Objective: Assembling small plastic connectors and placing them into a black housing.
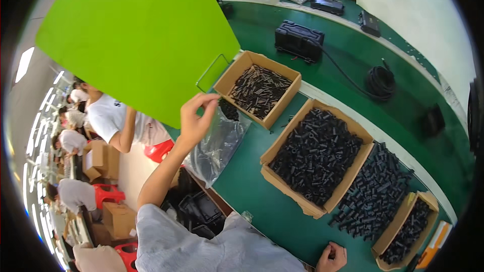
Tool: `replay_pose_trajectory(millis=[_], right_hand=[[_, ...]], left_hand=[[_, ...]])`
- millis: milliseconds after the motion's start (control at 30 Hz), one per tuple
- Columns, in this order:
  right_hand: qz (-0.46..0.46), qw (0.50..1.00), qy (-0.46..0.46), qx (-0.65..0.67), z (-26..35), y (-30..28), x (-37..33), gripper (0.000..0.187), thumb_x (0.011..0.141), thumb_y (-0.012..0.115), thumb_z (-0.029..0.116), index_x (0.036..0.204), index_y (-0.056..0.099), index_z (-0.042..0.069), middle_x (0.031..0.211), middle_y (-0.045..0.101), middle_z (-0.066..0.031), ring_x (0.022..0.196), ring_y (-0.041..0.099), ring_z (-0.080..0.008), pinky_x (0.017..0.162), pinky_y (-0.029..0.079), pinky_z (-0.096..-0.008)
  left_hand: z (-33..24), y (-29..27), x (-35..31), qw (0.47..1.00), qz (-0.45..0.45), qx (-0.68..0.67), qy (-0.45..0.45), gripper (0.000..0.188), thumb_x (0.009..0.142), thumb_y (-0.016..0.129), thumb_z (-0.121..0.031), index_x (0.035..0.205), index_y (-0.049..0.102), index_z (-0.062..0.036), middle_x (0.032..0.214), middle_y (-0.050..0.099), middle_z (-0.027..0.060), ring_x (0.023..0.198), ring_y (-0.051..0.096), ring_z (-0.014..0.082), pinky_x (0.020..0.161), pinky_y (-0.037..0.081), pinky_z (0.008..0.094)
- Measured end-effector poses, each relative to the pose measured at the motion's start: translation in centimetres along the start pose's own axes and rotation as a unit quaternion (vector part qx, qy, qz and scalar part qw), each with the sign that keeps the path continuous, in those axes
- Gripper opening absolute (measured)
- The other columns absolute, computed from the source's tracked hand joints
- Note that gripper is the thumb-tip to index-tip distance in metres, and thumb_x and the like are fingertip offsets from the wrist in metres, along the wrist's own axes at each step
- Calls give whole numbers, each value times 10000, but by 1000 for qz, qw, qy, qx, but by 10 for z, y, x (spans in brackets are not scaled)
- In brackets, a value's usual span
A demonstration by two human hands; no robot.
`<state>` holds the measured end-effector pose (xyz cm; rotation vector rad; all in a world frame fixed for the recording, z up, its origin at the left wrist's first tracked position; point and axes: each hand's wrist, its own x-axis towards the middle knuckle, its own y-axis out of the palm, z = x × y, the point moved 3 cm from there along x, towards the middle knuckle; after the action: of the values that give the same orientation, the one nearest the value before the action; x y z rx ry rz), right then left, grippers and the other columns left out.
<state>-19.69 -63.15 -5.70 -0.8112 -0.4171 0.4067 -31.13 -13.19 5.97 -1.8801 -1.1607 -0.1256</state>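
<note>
My left hand point(195, 120) is raised at the left corner of a cardboard box point(290, 95) of small metal pins point(259, 89). Its thumb and forefinger come together in a pinch, and what they hold, if anything, is too small to make out. Just beneath it lies a clear plastic bag point(217, 146) with small black parts point(229, 111) at its mouth. My right hand point(332, 258) rests low at the table's near edge with its fingers curled in. Whatever it may hold is hidden. Nearest to it is a loose pile of short black tubular parts point(373, 194).
A larger carton point(302, 205) of black parts and a narrow one point(385, 259) stand on the green table point(242, 191). Beyond them are a black case point(299, 40) and a coiled cable point(380, 81). A green board point(141, 35) hangs at left. Other people work nearby.
</note>
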Motion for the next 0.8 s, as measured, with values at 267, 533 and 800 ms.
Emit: replay_pose_trajectory(millis=[267,533,800], right_hand=[[-129,978,100,-133,33,29,-2,58,821,670,59,874,692,51,675,606,-98,585,536,-265,551,463,-358],[-193,955,202,-99,20,39,-7,81,770,654,-9,836,651,38,649,568,-71,635,529,-237,594,431,-346],[-222,965,75,-118,52,-1,72,123,732,696,-36,818,666,46,657,601,-68,571,548,-204,540,436,-321]], left_hand=[[-106,166,42,900,173,-338,215,116,834,646,18,938,690,-9,813,665,115,706,644,209,627,497,298],[-112,215,10,815,354,-358,285,94,832,679,-61,920,701,-36,858,675,94,811,644,280,730,501,383],[-106,215,11,812,368,-333,306,80,827,681,-72,900,695,-42,862,680,86,839,642,255,751,480,365]])
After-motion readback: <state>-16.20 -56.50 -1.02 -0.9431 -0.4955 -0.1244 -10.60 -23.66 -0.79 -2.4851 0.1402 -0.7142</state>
